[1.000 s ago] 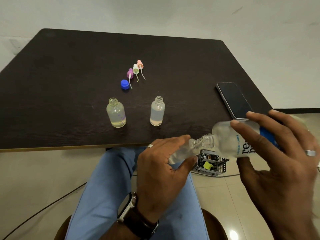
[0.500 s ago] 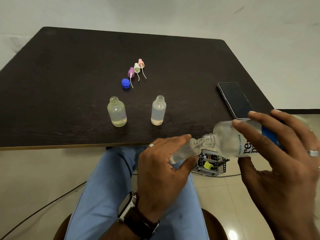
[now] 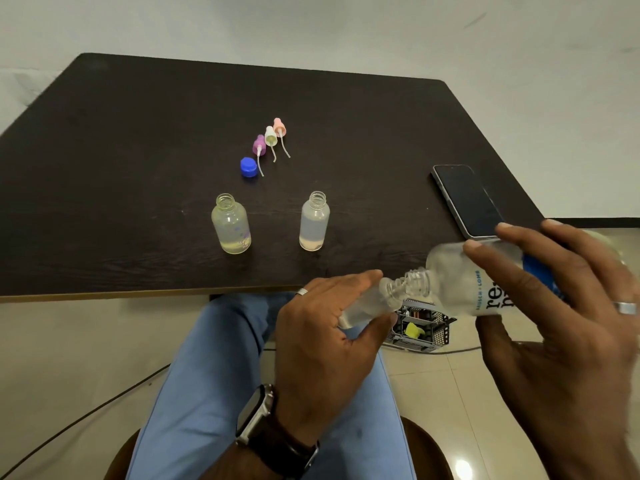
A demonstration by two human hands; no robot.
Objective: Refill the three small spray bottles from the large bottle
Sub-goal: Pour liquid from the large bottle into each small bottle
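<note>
My left hand [image 3: 322, 334] grips a small clear spray bottle [image 3: 367, 303], tilted, in front of the table edge above my lap. My right hand [image 3: 561, 327] holds the large frosted bottle [image 3: 460, 282] with a blue label, tipped on its side so its open neck meets the small bottle's mouth. Two other small bottles stand uncapped on the dark table [image 3: 138, 168]: a yellowish one [image 3: 231, 224] at left and a frosted one [image 3: 314, 221] at right, each with a little liquid at the bottom.
Three spray heads, purple [image 3: 259, 146], white [image 3: 270, 136] and pink [image 3: 279, 128], lie with a blue cap [image 3: 248, 167] behind the two bottles. A phone [image 3: 467, 200] lies near the table's right edge. A metal box [image 3: 419, 323] and a cable sit on the floor.
Hands and both held bottles stay nearly where they were, mouth to mouth. The view has shifted slightly.
</note>
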